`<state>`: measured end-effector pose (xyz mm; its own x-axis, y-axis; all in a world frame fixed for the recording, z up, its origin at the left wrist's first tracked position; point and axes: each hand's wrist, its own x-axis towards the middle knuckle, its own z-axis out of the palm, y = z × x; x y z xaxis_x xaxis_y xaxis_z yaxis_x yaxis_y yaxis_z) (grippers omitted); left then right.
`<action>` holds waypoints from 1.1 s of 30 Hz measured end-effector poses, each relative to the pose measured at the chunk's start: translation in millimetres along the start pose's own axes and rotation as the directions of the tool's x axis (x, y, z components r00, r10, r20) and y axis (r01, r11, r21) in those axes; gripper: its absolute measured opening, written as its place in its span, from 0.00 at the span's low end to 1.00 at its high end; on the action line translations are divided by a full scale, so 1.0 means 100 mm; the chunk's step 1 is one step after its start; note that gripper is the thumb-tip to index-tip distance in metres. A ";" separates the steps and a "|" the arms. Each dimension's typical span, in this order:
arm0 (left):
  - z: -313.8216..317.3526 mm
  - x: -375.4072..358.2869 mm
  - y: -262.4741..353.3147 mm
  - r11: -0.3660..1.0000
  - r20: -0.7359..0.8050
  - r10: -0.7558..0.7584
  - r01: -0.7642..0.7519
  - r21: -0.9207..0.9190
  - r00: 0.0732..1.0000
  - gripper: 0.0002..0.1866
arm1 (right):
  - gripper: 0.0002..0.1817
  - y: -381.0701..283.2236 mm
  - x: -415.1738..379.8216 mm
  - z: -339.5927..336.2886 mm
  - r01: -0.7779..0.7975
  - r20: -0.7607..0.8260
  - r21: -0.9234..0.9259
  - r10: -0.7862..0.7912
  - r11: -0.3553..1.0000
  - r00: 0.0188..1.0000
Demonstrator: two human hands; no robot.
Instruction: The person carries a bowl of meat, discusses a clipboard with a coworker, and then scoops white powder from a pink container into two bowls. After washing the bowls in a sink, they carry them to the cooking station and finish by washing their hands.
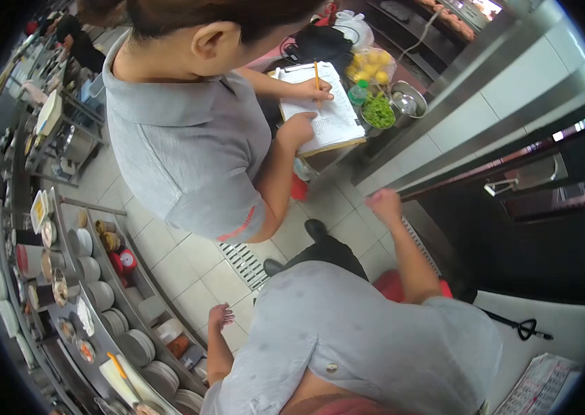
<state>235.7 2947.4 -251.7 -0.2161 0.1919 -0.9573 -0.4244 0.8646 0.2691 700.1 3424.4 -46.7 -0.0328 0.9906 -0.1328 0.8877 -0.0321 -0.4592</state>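
Note:
My left hand (220, 316) hangs low at my side with its fingers apart and nothing in it. It is nearest to the metal shelving with stacked plates (136, 347). My right hand (384, 204) is raised in front of me, its fingers curled in, and no object shows in it. Ahead of me a co-worker in a grey shirt (175, 138) holds a yellow pencil (317, 77) over printed sheets on a clipboard (334, 124). The co-worker's other hand (298, 130) points at the page.
Beyond the clipboard are a bag of lemons (370, 67), a green-capped bottle (358, 93), a bowl of leafy greens (378, 111) and a metal pot (408, 99). A floor drain grate (242, 264) lies in the tiles. A dark door with a handle (503, 187) stands at right.

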 end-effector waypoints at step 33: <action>-0.19 -1.28 -3.35 0.935 0.002 0.239 -0.231 0.268 0.971 0.22 | 0.23 3.11 -3.54 2.04 0.223 0.618 -0.387 0.072 0.895 0.783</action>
<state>388.5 2623.8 -217.3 -0.3095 0.3943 -0.8653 -0.1111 0.8887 0.4448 894.5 3036.3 -321.9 -0.2451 0.6912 -0.6798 0.9647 0.2435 -0.1003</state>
